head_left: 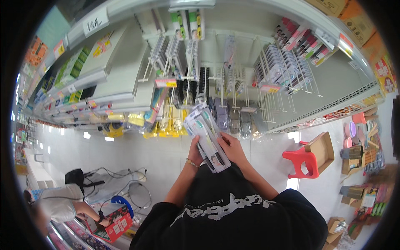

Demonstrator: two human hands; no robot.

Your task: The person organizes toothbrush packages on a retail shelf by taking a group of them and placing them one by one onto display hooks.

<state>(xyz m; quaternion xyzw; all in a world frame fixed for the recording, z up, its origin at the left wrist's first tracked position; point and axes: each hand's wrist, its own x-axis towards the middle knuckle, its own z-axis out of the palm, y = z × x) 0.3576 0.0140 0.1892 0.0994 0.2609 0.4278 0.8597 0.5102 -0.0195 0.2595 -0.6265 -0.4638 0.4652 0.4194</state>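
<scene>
While the left hand [194, 151] grasps the left edge of a stack of blister packs [209, 143], the right hand [233, 148] grasps the right edge, its thumb near the front face. The stack lies between the two hands, tilted, its upper end leaning leftward and its lower end close to the black shirt [250, 218] of the wearer. Each visible pack combines a pale card with a clear cover; slender items show beneath, their exact kind too small to tell. A beaded bracelet [192, 163] encircles the left wrist.

Beyond the stack, carded packs [273, 66] hang in rows at the upper right, and yellow packages [168, 121] hang lower, to its left. On the pale floor [156, 152], to the right, stands a red stool [302, 162]; an open cardboard box [325, 152] adjoins it, its exact support being unclear. At the lower left, a co-worker's hand [103, 219] meets a red box [118, 225]; whether its fingers grip the box cannot be told.
</scene>
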